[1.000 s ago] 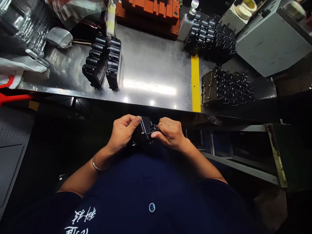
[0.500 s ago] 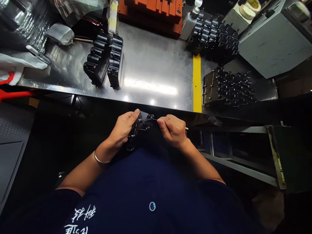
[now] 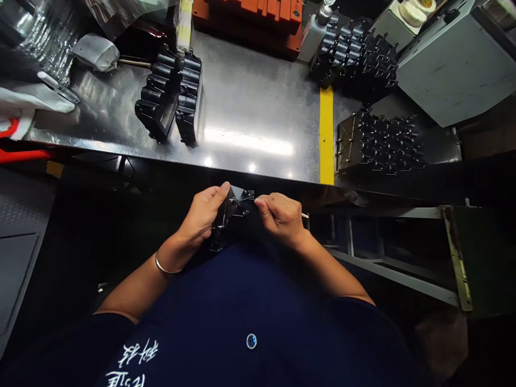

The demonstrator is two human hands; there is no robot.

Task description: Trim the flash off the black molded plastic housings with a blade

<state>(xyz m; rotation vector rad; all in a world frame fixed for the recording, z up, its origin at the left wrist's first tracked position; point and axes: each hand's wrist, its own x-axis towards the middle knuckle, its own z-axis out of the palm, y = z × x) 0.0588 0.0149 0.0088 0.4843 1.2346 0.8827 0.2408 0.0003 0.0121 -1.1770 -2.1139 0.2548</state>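
My left hand (image 3: 202, 213) is closed around a black moulded plastic part (image 3: 228, 212), its thumb along the top edge. The part is held tilted in front of my body, below the table edge, with small pegs along its side. My right hand (image 3: 281, 216) is closed on a thin tool whose pale end (image 3: 305, 215) sticks out behind the fist. The tool's fine tip reaches the upper right end of the part; I cannot tell exactly where it touches. Most of the tool is hidden in my fingers.
Two black ribbed parts (image 3: 188, 97) stand on the metal table (image 3: 250, 102). Right of the yellow tape (image 3: 326, 134) are stacked black parts (image 3: 389, 142). An orange block (image 3: 250, 24), a bottle (image 3: 313, 35) and a grey box (image 3: 455, 64) stand behind. Plastic bags (image 3: 44, 43) lie left.
My right hand has moved slightly left, bringing the thin tool closer to the black part. My left hand keeps its hold almost unmoved. The view has shifted a little.
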